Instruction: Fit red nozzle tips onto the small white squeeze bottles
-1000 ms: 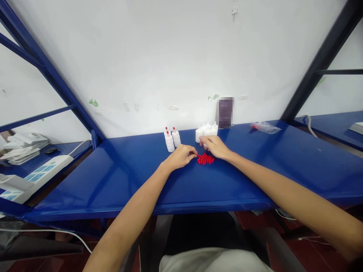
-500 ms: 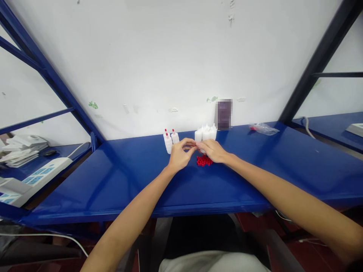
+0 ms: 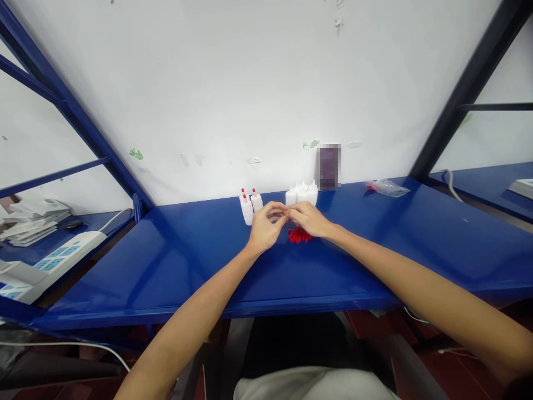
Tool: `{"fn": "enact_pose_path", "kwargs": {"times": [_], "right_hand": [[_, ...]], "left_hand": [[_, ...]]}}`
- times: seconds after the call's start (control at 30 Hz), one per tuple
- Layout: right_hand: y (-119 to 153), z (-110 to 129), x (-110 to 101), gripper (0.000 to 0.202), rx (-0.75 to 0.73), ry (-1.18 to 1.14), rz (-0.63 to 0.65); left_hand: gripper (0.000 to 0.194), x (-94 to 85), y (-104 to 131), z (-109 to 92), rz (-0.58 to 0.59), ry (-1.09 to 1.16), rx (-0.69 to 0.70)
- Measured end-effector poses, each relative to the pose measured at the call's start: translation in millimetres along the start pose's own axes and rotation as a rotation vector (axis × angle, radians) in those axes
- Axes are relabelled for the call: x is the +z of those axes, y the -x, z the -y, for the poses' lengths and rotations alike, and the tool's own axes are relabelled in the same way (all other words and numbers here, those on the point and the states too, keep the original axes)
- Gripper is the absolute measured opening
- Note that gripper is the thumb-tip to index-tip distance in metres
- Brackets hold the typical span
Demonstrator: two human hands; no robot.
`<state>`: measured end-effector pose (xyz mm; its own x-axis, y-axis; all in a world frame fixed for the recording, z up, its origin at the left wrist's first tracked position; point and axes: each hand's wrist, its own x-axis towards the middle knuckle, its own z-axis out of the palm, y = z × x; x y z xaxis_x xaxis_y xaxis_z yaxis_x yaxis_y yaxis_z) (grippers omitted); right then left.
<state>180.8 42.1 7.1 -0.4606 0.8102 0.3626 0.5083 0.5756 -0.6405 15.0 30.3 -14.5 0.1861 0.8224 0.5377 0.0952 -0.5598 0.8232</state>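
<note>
My left hand [image 3: 266,225] and my right hand [image 3: 308,218] meet at their fingertips above the table, both closed in a pinch. Whatever is between the fingers is mostly hidden; a small pale bit shows under the right hand. Just below the right hand lies a pile of small red caps [image 3: 300,235]. Behind it stands a group of white squeeze bottles [image 3: 307,194] with bare pointed nozzles, their lower parts covered by the hand. Left of my left hand, three white bottles with red tips [image 3: 246,211] stand upright.
The blue table [image 3: 187,255] runs along a white wall. A dark, blurred-out rectangle [image 3: 328,166] leans there. To the right lies a clear plastic bag [image 3: 388,188] with something red inside. A power strip [image 3: 54,264] and papers [image 3: 35,222] are at the far left.
Both hands stay together in nearly the same place, with only a slight shift of the fingers. The bottles and the red pile have not moved.
</note>
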Motion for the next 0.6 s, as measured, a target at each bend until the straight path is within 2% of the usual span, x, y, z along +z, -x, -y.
{"fn": "enact_pose_path", "kwargs": {"times": [0.13, 0.23, 0.37, 0.5, 0.6], "right_hand": [[1, 0, -3, 0.045, 0.041, 0.116, -0.013], [2, -6, -4, 0.046, 0.141, 0.233, -0.060], [2, -16, -3, 0.043, 0.143, 0.253, -0.077], [3, -14, -2, 0.042, 0.103, 0.158, -0.050], [4, -8, -2, 0.046, 0.072, 0.018, -0.013]], "left_hand": [[0.011, -15.3, -6, -5, -0.020, -0.105, -0.002], [0.008, -35.3, -8, -6, 0.002, -0.389, -0.017], [0.017, -55.0, -8, 0, 0.096, -0.687, -0.030], [0.020, -55.4, -8, -1, 0.040, -0.726, -0.020], [0.017, -43.6, -6, -11, -0.035, -0.618, 0.112]]}}
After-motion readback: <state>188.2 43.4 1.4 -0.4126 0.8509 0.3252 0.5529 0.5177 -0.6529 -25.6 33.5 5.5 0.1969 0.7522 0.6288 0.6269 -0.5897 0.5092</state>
